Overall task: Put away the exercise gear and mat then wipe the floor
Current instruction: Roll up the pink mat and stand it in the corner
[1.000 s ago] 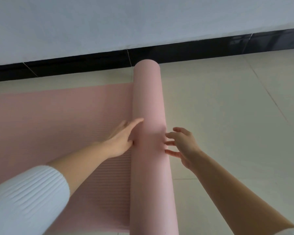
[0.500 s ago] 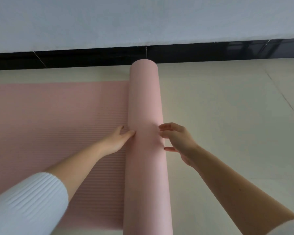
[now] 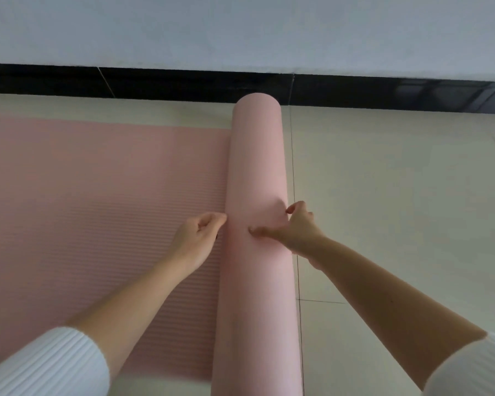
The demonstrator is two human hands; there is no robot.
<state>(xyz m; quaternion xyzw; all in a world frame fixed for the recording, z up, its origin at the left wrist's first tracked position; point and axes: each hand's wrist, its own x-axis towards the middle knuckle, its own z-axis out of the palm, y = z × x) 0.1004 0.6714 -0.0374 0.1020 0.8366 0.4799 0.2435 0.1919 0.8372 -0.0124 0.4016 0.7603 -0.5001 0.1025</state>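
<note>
One pink mat point(image 3: 97, 210) lies partly rolled on a cream tiled floor point(image 3: 397, 210). Its ribbed flat stretch covers the left of the scene. Its roll point(image 3: 255, 167) runs up the centre from the lower edge of the view to just short of a black skirting point(image 3: 169, 84) under a pale wall point(image 3: 240, 30).

Two bare hands meet at the roll's middle. The left hand point(image 3: 196, 241) rests over the flat stretch with its fingers curled in and their tips against the roll's left flank. Whether its grip pinches any of the mat cannot be told. The right hand point(image 3: 297, 232) holds the roll from the other side, its grip wide, with the thumb point(image 3: 262, 231) pressed across the top and the fingers bent over the right flank.

Two white ribbed sleeves show at the bottom corners, the left sleeve point(image 3: 46, 364) and the right sleeve point(image 3: 475, 370), both pushed up the forearms. A tile joint runs along the floor just beside the roll's right edge. To the right there is only bare tile.
</note>
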